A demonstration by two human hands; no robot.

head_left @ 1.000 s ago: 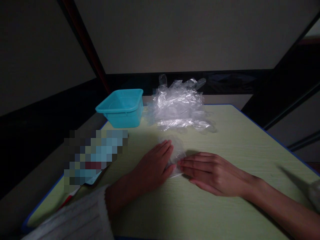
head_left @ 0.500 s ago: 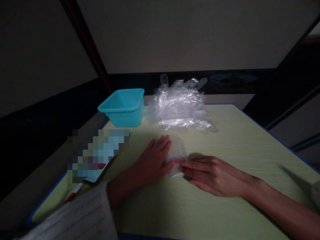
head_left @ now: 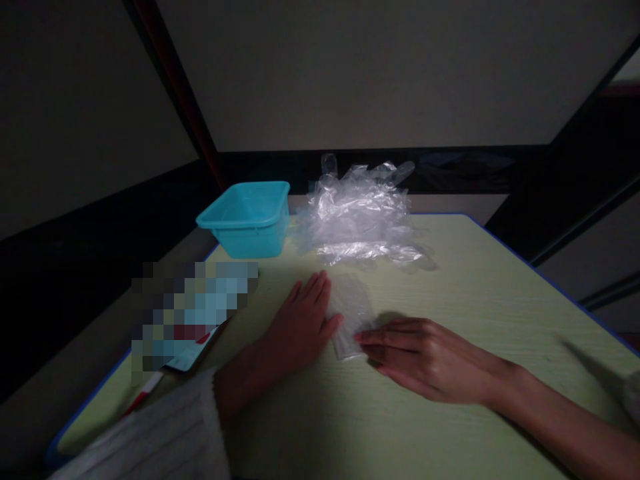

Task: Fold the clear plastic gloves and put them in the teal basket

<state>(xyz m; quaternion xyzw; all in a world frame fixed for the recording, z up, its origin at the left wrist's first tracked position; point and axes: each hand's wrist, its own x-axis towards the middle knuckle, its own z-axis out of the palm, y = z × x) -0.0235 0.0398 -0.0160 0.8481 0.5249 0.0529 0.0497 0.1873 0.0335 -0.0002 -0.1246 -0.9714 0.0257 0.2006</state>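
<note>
A folded piece of clear plastic (head_left: 351, 310) lies flat on the pale table (head_left: 500, 293) between my hands. My left hand (head_left: 303, 323) rests palm down along its left edge, fingers stretched out and thumb over the plastic. At the lower right edge, my right hand (head_left: 420, 357) has its fingers together, fingertips touching the plastic. Whether they pinch it or only press on it is hard to tell. Beyond my hands is a heaped pile of clear plastic gloves (head_left: 363, 213).
A turquoise basin (head_left: 250, 230) stands at the back left. Left of my left hand is a flat object (head_left: 187, 357), mostly blurred out, with a red and white item (head_left: 143, 393) beside it. A wall rises behind the table.
My left hand has shifted slightly left and its thumb has moved away from my right fingertips. More of the folded plastic shows between my hands.
</note>
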